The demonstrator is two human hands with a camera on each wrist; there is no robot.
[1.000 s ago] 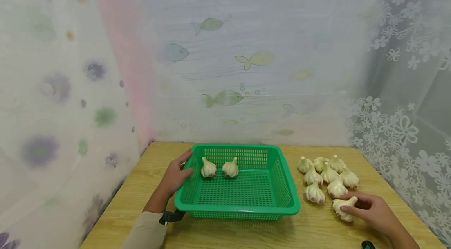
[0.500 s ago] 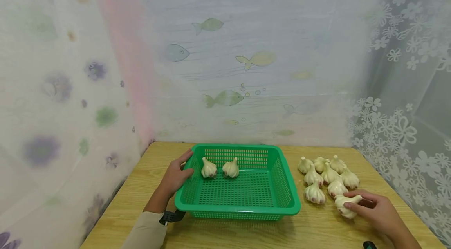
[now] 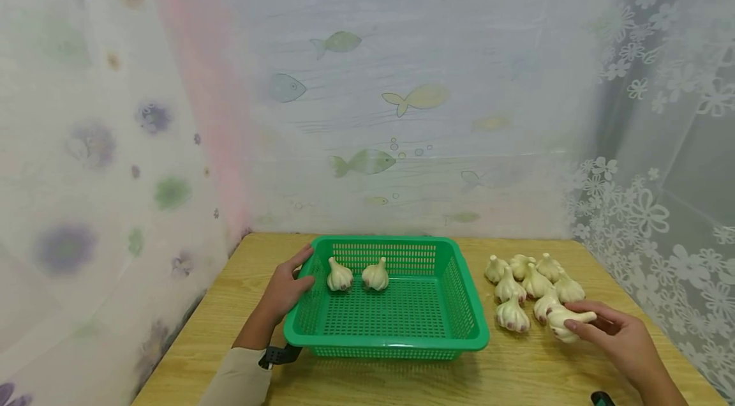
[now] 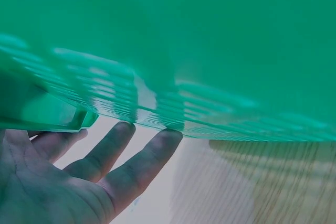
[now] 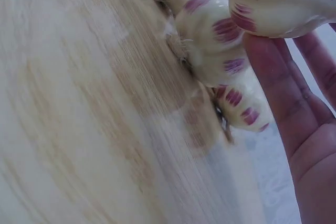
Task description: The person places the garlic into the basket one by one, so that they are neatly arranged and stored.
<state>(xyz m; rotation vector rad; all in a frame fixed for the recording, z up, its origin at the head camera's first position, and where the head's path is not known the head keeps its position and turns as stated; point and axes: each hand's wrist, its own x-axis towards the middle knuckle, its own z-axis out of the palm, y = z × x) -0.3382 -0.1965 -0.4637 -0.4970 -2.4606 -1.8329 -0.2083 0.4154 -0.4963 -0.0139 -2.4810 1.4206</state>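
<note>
In the head view my left hand (image 3: pixel 287 288) grips the left side of a green plastic basket (image 3: pixel 386 343), thumb over the rim. The left wrist view has its fingertips (image 4: pixel 169 136) against the slotted outer wall. Inside the basket, two garlic bulbs stand side by side near the back left, one of them this left garlic bulb (image 3: pixel 340 276). At the right my right hand (image 3: pixel 623 339) pinches a garlic bulb (image 3: pixel 564 323) between thumb and fingers, its stem tilted to the right. In the right wrist view that held bulb (image 5: pixel 278 1) is at the top right.
Several more garlic bulbs (image 3: pixel 536 282) stand clustered on the wooden table (image 3: pixel 230 291) to the right of the basket. A small dark object (image 3: pixel 601 399) is partly in view at the bottom edge. Patterned curtains (image 3: pixel 402 189) hang close behind the table and along both sides.
My right hand has shifted the pinched garlic bulb slightly up and right, tipping its stem over toward the right. My left hand and the basket have stayed put.
</note>
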